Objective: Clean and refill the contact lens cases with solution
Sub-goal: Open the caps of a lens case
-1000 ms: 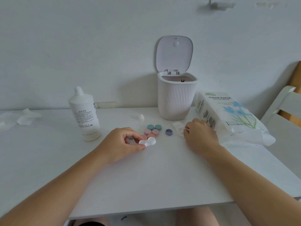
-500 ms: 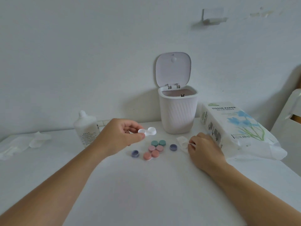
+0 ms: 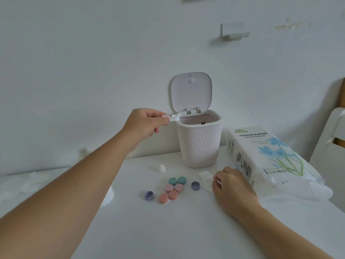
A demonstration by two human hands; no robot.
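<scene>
- A white lens case [image 3: 175, 117] is pinched between the thumb and fingers of the left hand [image 3: 146, 124]. It is held up in the air, tipped over the left rim of the small bin [image 3: 198, 144].
- The bin's lid [image 3: 191, 91] is stood straight up, so the bin is open. The bin is made of pale plastic with slanted ribs down its side.
- The right hand [image 3: 232, 189] is rested on the white table [image 3: 186, 230]. Its fingers are curled, and a small white thing [image 3: 206, 179] is touched by the fingertips. What that thing is cannot be told.
- Round caps are laid on the table between the two arms: two green caps [image 3: 177, 180], two light pink caps [image 3: 174, 187] and two darker pink caps [image 3: 168, 196], all close together.
- One purple cap [image 3: 149, 195] is set to the left of the group, and another purple cap [image 3: 195, 185] to the right.
- A tiny white pointed cap [image 3: 161, 168] is stood near the bin.
- A soft plastic pack of tissue paper [image 3: 270, 161], printed with blue flowers, is laid just beside the right hand.
</scene>
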